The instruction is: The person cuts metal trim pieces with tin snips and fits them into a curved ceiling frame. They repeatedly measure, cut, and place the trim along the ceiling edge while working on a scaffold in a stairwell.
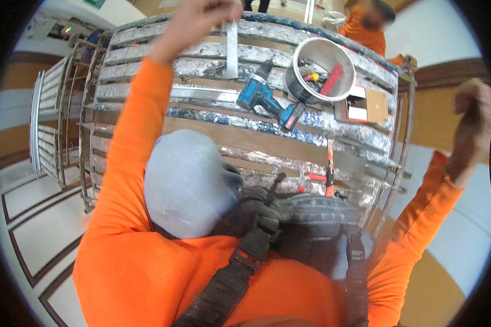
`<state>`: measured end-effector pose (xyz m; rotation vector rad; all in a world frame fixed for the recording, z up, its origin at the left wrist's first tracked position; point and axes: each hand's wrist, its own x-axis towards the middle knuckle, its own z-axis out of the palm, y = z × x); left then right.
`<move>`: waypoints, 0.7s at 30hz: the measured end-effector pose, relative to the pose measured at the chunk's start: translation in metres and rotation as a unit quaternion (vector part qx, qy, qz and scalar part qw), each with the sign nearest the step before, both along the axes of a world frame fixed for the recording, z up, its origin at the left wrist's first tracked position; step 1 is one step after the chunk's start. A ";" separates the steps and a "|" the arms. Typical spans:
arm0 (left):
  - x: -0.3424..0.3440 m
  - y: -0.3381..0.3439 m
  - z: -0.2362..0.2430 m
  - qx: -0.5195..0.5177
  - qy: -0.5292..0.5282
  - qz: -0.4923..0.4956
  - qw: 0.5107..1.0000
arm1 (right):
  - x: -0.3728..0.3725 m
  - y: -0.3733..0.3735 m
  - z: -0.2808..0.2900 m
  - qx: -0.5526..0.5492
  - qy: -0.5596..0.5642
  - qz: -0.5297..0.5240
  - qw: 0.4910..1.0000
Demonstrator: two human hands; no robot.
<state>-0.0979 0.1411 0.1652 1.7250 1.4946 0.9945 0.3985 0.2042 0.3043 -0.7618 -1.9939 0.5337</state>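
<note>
left hand [202,24]: fingertips at far end of flat silver metal strip [232,52], over paint-spattered pale slats [123,56]; cannot tell if pinching. right hand [474,128]: raised, blurred, finger closure unclear. judgement: steady strip two-handed, clear of blue-black cordless drill [263,100].

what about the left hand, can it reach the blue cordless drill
Likely yes: the blue cordless drill lies uncovered on the slats, with the left hand beyond it, though whether that hand grips the metal strip is unclear.

The metal strip [232,52] looks glossy, the paint-crusted slats [128,56] rough.
</note>
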 end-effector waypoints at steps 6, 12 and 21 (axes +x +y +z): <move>0.023 -0.174 -0.192 -0.286 -0.192 0.128 0.930 | -0.088 -0.027 -0.125 -0.062 -0.330 0.060 0.940; -0.005 -0.106 -0.202 -0.293 -0.176 0.141 0.929 | -0.110 -0.090 -0.191 -0.132 -0.384 0.197 0.893; -0.068 0.036 -0.260 -0.218 0.135 0.226 0.940 | -0.091 -0.095 -0.272 -0.137 -0.482 0.232 0.833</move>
